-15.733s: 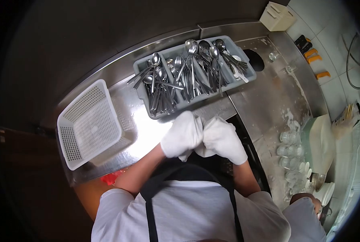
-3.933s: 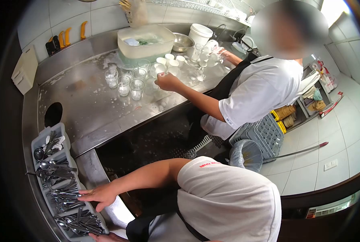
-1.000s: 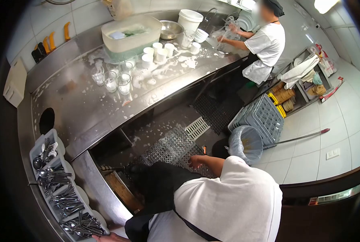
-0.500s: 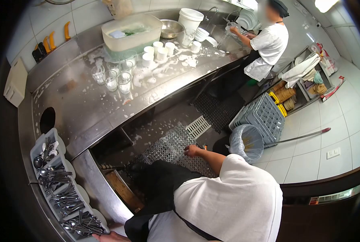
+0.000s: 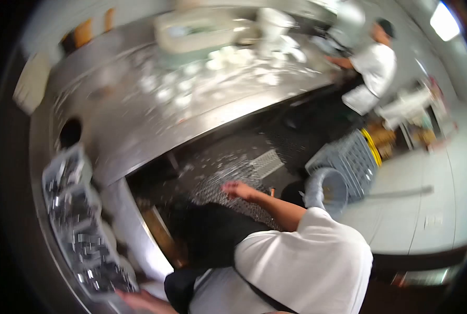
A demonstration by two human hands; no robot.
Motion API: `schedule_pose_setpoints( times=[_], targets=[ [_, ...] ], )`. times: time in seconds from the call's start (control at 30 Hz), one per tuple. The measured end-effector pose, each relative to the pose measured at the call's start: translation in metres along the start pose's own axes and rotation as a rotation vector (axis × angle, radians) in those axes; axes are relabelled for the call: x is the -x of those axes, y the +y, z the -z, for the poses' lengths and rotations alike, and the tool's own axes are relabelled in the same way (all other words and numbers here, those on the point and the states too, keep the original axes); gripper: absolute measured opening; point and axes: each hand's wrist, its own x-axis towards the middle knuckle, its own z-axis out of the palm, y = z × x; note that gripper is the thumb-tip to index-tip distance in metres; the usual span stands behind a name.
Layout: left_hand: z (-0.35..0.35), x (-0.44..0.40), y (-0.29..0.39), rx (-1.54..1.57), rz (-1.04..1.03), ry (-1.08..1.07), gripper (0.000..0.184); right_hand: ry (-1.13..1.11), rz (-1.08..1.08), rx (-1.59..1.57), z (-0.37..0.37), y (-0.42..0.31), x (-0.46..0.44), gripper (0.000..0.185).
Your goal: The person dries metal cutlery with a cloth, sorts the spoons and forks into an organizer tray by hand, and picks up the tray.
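At the lower left, my left hand (image 5: 144, 301) is at the near end of a long grey cutlery tray (image 5: 109, 230). Its fingertips meet the tray's corner, but blur hides how they are bent. Spoons, forks and other metal cutlery (image 5: 89, 246) fill the tray's several compartments. My right hand (image 5: 236, 190) hangs in the air over the wet floor mat (image 5: 218, 183), fingers loosely apart, holding nothing.
A steel counter (image 5: 123, 133) with a round hole carries blurred glasses, white cups and a plastic tub (image 5: 165, 44). Another person (image 5: 372, 65) works at its far end. A lined bin (image 5: 334, 193) and grey racks (image 5: 348, 159) stand on the right.
The view has swung and blurred, shifting the counter rightward. My right hand has moved slightly left and its fingers have loosened. My left hand stays at the tray's end.
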Motion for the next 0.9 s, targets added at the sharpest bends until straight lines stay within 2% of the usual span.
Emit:
schedule_pose_setpoints(
  times=[0.03, 0.1, 0.17, 0.2, 0.23, 0.27, 0.37, 0.4, 0.47, 0.5, 0.53, 0.6, 0.63, 0.73, 0.77, 0.8, 0.87, 0.9],
  targets=[
    [-0.009, 0.030, 0.017, 0.100, 0.019, -0.030, 0.048, -0.085, 0.129, -0.163, -0.017, -0.037, -0.006, 0.031],
    [-0.023, 0.035, 0.006, 0.196, 0.042, -0.076, 0.045, -0.268, 0.305, -0.419, -0.045, -0.120, -0.026, 0.035],
    [-0.016, 0.041, 0.001, 0.268, 0.038, -0.059, 0.042, -0.437, 0.388, -0.453, -0.092, -0.211, -0.032, 0.050],
    [-0.028, 0.058, 0.020, 0.320, 0.066, 0.039, 0.036, -0.607, 0.486, -0.488, -0.114, -0.243, -0.045, 0.056],
    [-0.032, 0.066, 0.029, 0.363, 0.100, 0.066, 0.033, -0.656, 0.550, -0.387, -0.135, -0.280, -0.052, 0.056],
    [-0.028, 0.072, 0.033, 0.423, 0.133, 0.068, 0.031, -0.684, 0.613, -0.254, -0.153, -0.313, -0.058, 0.047],
    [-0.014, 0.059, 0.044, 0.492, 0.146, -0.076, 0.034, -0.549, 0.832, 0.217, -0.223, -0.387, -0.093, 0.035],
    [-0.016, 0.058, 0.045, 0.494, 0.132, -0.053, 0.034, -0.496, 0.898, 0.318, -0.244, -0.411, -0.108, 0.034],
    [-0.022, 0.058, 0.041, 0.477, 0.124, -0.006, 0.034, -0.504, 0.899, 0.335, -0.286, -0.452, -0.154, 0.038],
    [-0.027, 0.059, 0.041, 0.486, 0.095, -0.002, 0.033, -0.519, 0.935, 0.345, -0.312, -0.468, -0.187, 0.040],
    [-0.037, 0.064, 0.050, 0.459, 0.117, 0.101, 0.032, -0.540, 0.973, 0.352, -0.338, -0.482, -0.218, 0.042],
    [-0.056, 0.078, 0.069, 0.423, 0.158, 0.319, 0.031, -0.597, 0.792, 0.541, -0.387, -0.510, -0.255, 0.049],
    [-0.046, 0.072, 0.059, 0.393, 0.124, 0.202, 0.031, -0.627, 0.714, 0.646, -0.410, -0.519, -0.265, 0.053],
    [-0.036, 0.063, 0.045, 0.339, 0.119, 0.192, 0.029, -0.668, 0.658, 1.013, -0.465, -0.516, -0.289, 0.068],
    [-0.041, 0.067, 0.053, 0.319, 0.099, 0.237, 0.026, -0.669, 0.750, 1.120, -0.480, -0.497, -0.348, 0.076],
    [-0.045, 0.068, 0.058, 0.371, 0.092, 0.226, 0.028, -0.595, 0.939, 1.138, -0.473, -0.494, -0.279, 0.083],
    [-0.040, 0.062, 0.044, 0.424, 0.065, 0.186, 0.030, -0.537, 0.998, 1.132, -0.480, -0.484, -0.323, 0.082],
    [-0.038, 0.061, 0.040, 0.417, 0.048, 0.185, 0.030, -0.577, 0.939, 1.108, -0.486, -0.487, -0.312, 0.082]
  ],
)
